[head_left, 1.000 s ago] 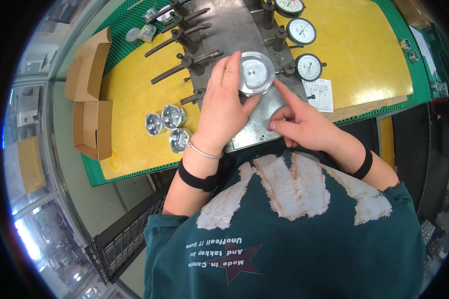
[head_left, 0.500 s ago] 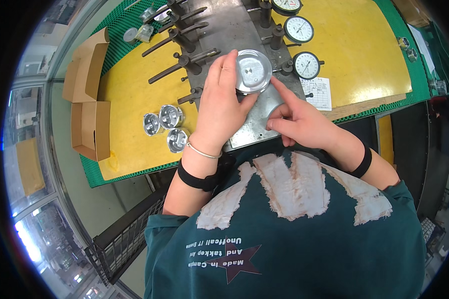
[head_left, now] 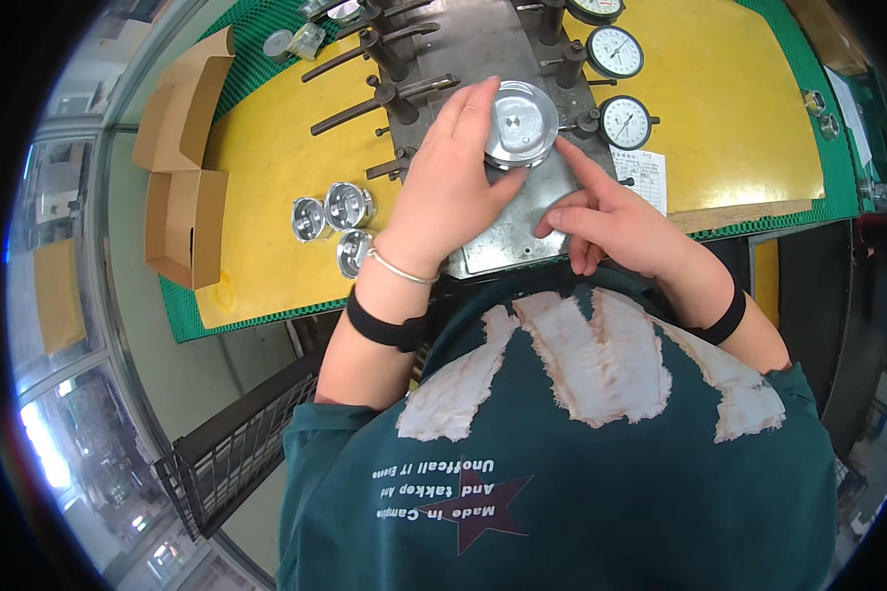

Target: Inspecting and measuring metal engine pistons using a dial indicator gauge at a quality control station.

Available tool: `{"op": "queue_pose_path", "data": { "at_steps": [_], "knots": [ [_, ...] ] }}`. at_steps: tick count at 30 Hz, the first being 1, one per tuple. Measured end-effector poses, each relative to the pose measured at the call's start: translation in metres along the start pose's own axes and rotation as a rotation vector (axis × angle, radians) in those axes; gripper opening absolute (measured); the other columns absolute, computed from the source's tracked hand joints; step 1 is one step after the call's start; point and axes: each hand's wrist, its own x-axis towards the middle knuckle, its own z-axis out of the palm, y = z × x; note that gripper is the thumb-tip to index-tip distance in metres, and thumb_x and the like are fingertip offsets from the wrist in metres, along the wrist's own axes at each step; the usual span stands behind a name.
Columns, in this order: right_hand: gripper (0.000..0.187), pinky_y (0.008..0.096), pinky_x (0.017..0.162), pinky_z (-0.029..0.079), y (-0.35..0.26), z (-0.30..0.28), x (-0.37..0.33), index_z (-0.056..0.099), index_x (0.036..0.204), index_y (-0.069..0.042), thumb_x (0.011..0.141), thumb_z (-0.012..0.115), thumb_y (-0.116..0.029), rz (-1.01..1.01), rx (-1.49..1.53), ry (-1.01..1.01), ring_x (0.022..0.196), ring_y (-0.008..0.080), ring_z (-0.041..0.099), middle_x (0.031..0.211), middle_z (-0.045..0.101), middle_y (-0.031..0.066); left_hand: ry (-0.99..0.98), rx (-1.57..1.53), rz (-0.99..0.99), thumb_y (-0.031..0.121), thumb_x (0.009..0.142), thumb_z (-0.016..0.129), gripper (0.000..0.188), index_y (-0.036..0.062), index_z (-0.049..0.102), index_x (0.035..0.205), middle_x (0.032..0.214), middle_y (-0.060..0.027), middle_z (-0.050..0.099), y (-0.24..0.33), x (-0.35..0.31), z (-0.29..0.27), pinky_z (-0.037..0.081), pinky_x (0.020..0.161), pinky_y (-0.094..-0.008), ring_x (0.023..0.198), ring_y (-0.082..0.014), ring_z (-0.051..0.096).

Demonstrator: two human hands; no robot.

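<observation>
Piston (head_left: 522, 120) between inward-angled hands (head_left: 448, 192)

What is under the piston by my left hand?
A metal plate shows around the piston, on your side and beyond. The spot directly beneath is covered, so I can't tell whether they touch.

Light is bright, the glass panel (head_left: 81, 463) glares, edges bow.

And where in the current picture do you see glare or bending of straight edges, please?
In the head view, a bright patch at lower left is washed out; the pale frame to its right bows; the round metal part shows soft highlights.
</observation>
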Motion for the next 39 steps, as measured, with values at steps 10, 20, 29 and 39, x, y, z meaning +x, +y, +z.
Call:
{"op": "queue_pose_path", "data": {
  "at_steps": [10,20,29,39],
  "knots": [
    [0.078,0.0254,0.054,0.051,0.013,0.000,-0.003,0.004,0.152,-0.007,0.091,0.053,-0.007,-0.110,-0.054,-0.031,0.059,0.0129,0.059,0.100,0.064,0.0135,0.016,0.037,0.003,0.004,0.068,0.073,0.074,0.0043,0.041,0.135,0.130,-0.0189,0.049,0.001,-0.003,0.003,0.044,0.098,-0.0382,0.119,-0.0359,0.049],
    [0.079,0.0263,0.054,0.052,0.006,0.001,-0.002,0.004,0.152,-0.009,0.091,0.055,-0.008,-0.072,-0.081,-0.006,0.060,0.0131,0.060,0.098,0.064,0.0125,0.052,0.015,0.011,0.005,0.067,0.072,0.074,0.0051,0.041,0.135,0.129,-0.0197,0.049,-0.002,0.001,0.004,0.044,0.097,-0.0407,0.117,-0.0382,0.050],
    [0.086,0.0261,0.051,0.050,0.008,0.002,0.000,0.003,0.151,-0.003,0.087,0.060,-0.015,-0.084,-0.056,0.008,0.057,0.0128,0.060,0.092,0.066,0.0110,0.057,0.014,0.009,0.005,0.069,0.071,0.073,0.0050,0.041,0.136,0.130,-0.0206,0.048,-0.004,0.001,0.006,0.044,0.098,-0.0404,0.117,-0.0388,0.050],
    [0.083,0.0260,0.054,0.052,0.005,0.002,0.000,0.001,0.152,-0.008,0.090,0.057,-0.009,-0.044,-0.109,0.006,0.060,0.0130,0.060,0.095,0.065,0.0113,0.064,0.025,0.005,0.005,0.069,0.070,0.073,0.0041,0.041,0.136,0.130,-0.0209,0.048,-0.003,0.001,0.007,0.044,0.098,-0.0403,0.117,-0.0390,0.050]
  ]
}}
